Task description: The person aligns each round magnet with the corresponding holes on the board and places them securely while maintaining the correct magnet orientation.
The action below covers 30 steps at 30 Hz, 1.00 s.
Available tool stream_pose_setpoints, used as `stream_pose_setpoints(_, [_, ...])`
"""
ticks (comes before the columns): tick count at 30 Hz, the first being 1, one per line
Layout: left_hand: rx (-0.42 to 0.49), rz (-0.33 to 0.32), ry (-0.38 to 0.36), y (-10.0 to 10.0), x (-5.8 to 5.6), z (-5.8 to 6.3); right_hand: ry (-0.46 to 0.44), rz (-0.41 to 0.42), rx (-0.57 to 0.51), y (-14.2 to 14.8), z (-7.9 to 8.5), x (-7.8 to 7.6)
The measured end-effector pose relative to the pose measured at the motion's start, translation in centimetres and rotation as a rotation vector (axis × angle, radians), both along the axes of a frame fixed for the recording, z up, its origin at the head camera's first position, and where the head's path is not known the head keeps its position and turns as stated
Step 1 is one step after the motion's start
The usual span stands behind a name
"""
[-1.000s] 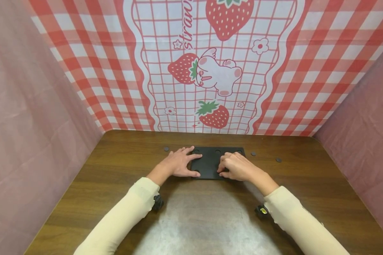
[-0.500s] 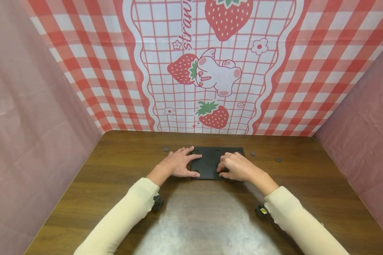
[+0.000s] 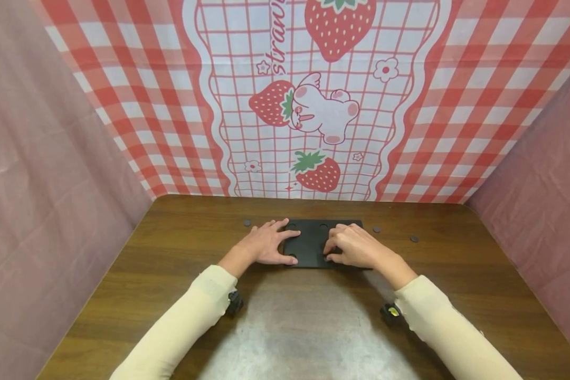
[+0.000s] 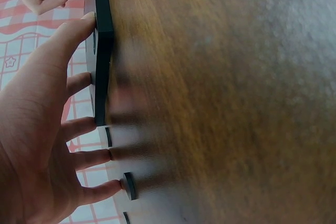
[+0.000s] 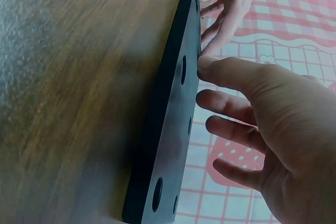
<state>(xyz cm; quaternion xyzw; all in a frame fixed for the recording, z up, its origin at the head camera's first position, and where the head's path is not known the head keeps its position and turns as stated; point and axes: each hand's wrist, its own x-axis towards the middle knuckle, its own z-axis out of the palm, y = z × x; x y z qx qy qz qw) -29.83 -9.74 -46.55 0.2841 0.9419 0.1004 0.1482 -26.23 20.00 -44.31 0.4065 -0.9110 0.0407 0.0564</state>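
A flat black rectangular plate (image 3: 309, 245) with round recesses lies near the back of the table. My left hand (image 3: 266, 243) spreads over its left end, thumb and some fingertips on the plate and the others reaching past it. In the left wrist view the little fingertip overlaps a small dark disc (image 4: 129, 186). Curved over the plate's right half is my right hand (image 3: 356, 245), its thumb and fingers bent loosely close to the surface. A round recess (image 5: 183, 70) shows beside that thumb in the right wrist view; no object is visible between the fingers.
Small dark discs lie on the brown wooden table (image 3: 285, 327): one disc (image 3: 247, 223) left of the plate, a second disc (image 3: 377, 229) and a third disc (image 3: 414, 239) to its right. A checked strawberry cloth (image 3: 313, 105) hangs behind; pink curtains (image 3: 52, 184) flank the table.
My right hand has shifted slightly and lifted a little at the knuckles over the plate. The left hand, plate and loose discs stay in place.
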Motion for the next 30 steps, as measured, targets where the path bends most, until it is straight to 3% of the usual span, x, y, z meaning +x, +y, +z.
stream_pose_setpoints(1, [0.002,-0.003,0.015,-0.1,-0.3,-0.6,0.002,0.003,-0.003,0.1,0.0,0.0])
stream_pose_setpoints(3, [0.001,-0.003,0.018,-0.1,-0.4,-0.7,0.005,0.010,-0.012,0.2,-0.1,0.0])
stream_pose_setpoints(4, [0.004,-0.002,0.002,0.0,0.0,-0.1,0.006,0.014,-0.016,0.2,-0.1,0.0])
stream_pose_setpoints(6, [0.007,-0.007,0.018,-0.1,-0.3,-0.7,0.011,0.016,-0.023,0.4,-0.2,0.0])
stream_pose_setpoints(9, [0.011,-0.001,-0.002,-0.1,-0.2,-0.4,0.010,0.003,-0.024,0.7,-0.3,0.0])
stream_pose_setpoints(11, [0.012,-0.007,0.026,-0.2,-1.0,-1.7,0.010,-0.009,-0.022,0.9,-0.3,0.1])
stream_pose_setpoints(13, [0.016,-0.006,0.013,-0.2,-1.1,-1.7,0.011,-0.014,-0.023,1.2,-0.3,0.1])
stream_pose_setpoints(16, [0.016,-0.016,0.042,-0.5,-1.7,-2.9,0.011,-0.021,-0.027,1.5,-0.4,0.0])
stream_pose_setpoints(21, [0.013,-0.006,0.030,-0.2,-0.7,-1.4,0.005,-0.034,-0.036,2.0,-0.6,0.1])
stream_pose_setpoints(24, [-0.003,0.005,0.008,0.1,0.4,0.3,0.000,-0.042,-0.039,2.3,-0.6,0.2])
stream_pose_setpoints(30, [-0.017,-0.003,0.039,0.1,0.9,0.6,-0.020,-0.067,-0.047,2.9,-0.7,0.3])
